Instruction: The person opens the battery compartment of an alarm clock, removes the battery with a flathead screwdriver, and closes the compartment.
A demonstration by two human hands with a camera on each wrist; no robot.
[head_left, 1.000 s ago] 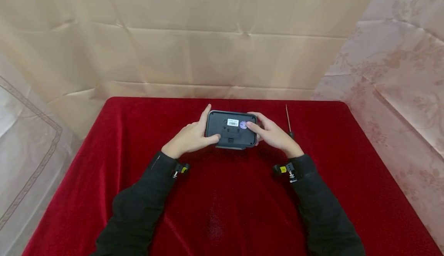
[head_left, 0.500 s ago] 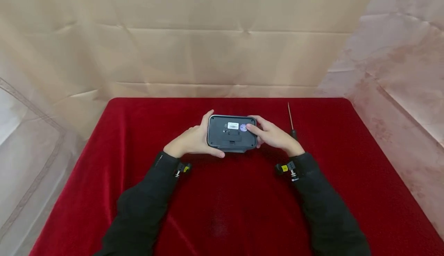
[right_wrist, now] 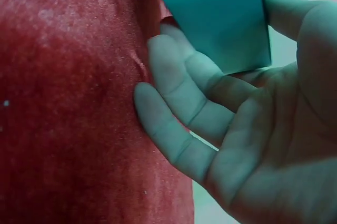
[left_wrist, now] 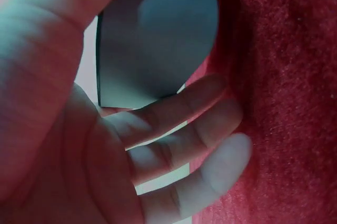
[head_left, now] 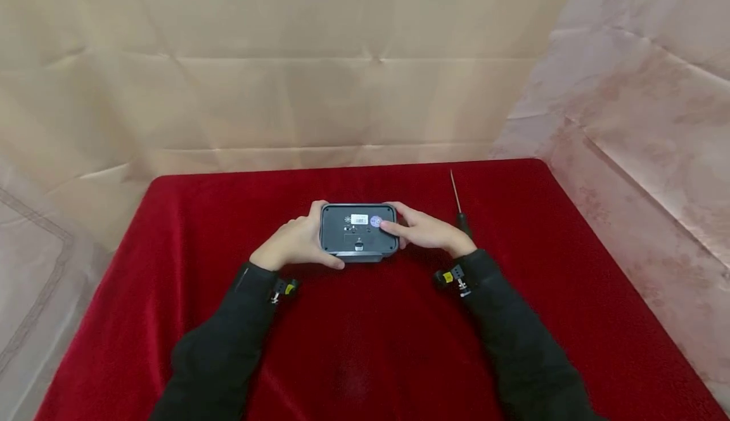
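Held back-up just above the tabletop (head_left: 171, 319) centre, gripped at its short ends by both hands, left (head_left: 291, 245) at 9 and right (head_left: 424, 234) at 3: a rigid, light-looking, smooth plastic box (head_left: 358, 231), best taken by those edges; screwdriver (head_left: 458, 208) at 2, red velvet underneath, draped fabric around.

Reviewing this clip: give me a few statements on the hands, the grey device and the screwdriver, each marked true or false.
1. Both hands, left hand and right hand, hold the grey device. True.
2. The screwdriver is in the right hand. False: it lies on the red cloth, beyond that hand.
3. The device shows a white barcode label. True.
4. The cloth is blue. False: it is red.
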